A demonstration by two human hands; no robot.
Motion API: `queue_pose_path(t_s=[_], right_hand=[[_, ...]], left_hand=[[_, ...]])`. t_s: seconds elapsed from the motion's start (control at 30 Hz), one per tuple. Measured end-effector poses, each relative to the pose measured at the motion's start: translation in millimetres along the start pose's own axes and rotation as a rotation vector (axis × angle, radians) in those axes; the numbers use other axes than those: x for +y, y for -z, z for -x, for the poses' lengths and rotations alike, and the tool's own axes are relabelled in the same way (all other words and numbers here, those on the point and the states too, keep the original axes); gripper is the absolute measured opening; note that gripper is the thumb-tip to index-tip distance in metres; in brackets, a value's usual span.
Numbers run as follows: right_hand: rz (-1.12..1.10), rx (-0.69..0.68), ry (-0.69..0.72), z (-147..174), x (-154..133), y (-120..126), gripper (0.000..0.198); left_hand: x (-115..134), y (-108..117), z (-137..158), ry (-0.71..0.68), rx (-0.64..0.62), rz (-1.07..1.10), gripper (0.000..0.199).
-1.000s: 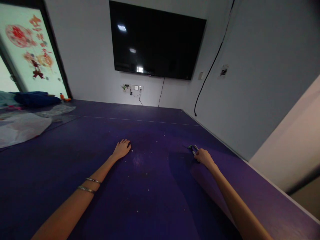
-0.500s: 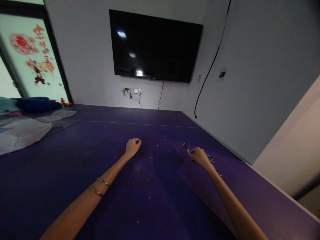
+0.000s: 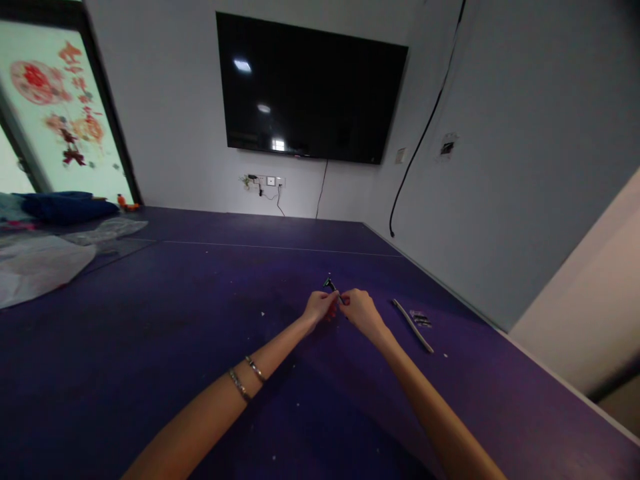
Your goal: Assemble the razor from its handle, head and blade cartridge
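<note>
Change of state: the razor point(image 3: 330, 285) has moved from the right side of the bench point(image 3: 210, 300) to a position in front of the wearer, between both hands. The left hand point(image 3: 318, 308), previously well apart with nothing visible in it, has come across to meet the right hand point(image 3: 361, 311) at the handle. A thin, curved strip point(image 3: 414, 327) now shows on the bench to the right, beside a small flat packet point(image 3: 421, 319); both lie apart from the hands. Judged from this, handling has passed from one hand to a two-handed stage centred on the razor.

Razor position: head uppermost, pointing away and to the left; handle slanting back toward the right fingers. The lower end is mostly hidden. Clearance from the bench cannot be determined.

Hand pose: both arms extend forward and converge, the hands almost meeting. The right fingers are pinched on the handle. The left fingers are bent, with the thumb side against or just beside the handle; whether they grip it cannot be told. The left forearm, wearing two bracelets point(image 3: 255, 369), angles inward from lower left; the right forearm angles inward from lower right.
</note>
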State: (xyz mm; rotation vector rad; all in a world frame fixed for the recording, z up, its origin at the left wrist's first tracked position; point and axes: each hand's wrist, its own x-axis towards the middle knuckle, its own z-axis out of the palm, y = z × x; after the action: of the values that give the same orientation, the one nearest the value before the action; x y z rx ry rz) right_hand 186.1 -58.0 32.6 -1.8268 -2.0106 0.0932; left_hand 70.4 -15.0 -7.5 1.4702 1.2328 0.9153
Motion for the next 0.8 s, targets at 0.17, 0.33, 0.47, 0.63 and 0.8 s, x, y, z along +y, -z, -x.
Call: queue_pose_path(t_s=[0.17,0.33,0.47,0.63,0.8], right_hand=[[0.011,0.0,0.021,1.8,-8.4,-4.2,0.019],[-0.014,-0.029,0.037,2.5,-9.5,-5.2,0.021],[-0.048,-0.014,0.023,3.1,6.8,0.1,0.028],[-0.038,-0.057,-0.034,7.9,44.5,7.2,0.028],[0.001,-0.117,-0.041,16.5,71.7,10.7,0.029]], left_hand=[[-2.1,2.7,-2.3,-0.017,0.05,-0.012,0.037],[-8.8,13.7,-5.5,0.009,0.026,-0.118,0.036],[-11.3,44.5,-6.8,0.082,-0.024,-0.262,0.032],[-14.0,88.6,-5.4,0.103,-0.044,-0.479,0.027],[-22.1,103.3,-9.3,0.108,-0.035,-0.697,0.02]])
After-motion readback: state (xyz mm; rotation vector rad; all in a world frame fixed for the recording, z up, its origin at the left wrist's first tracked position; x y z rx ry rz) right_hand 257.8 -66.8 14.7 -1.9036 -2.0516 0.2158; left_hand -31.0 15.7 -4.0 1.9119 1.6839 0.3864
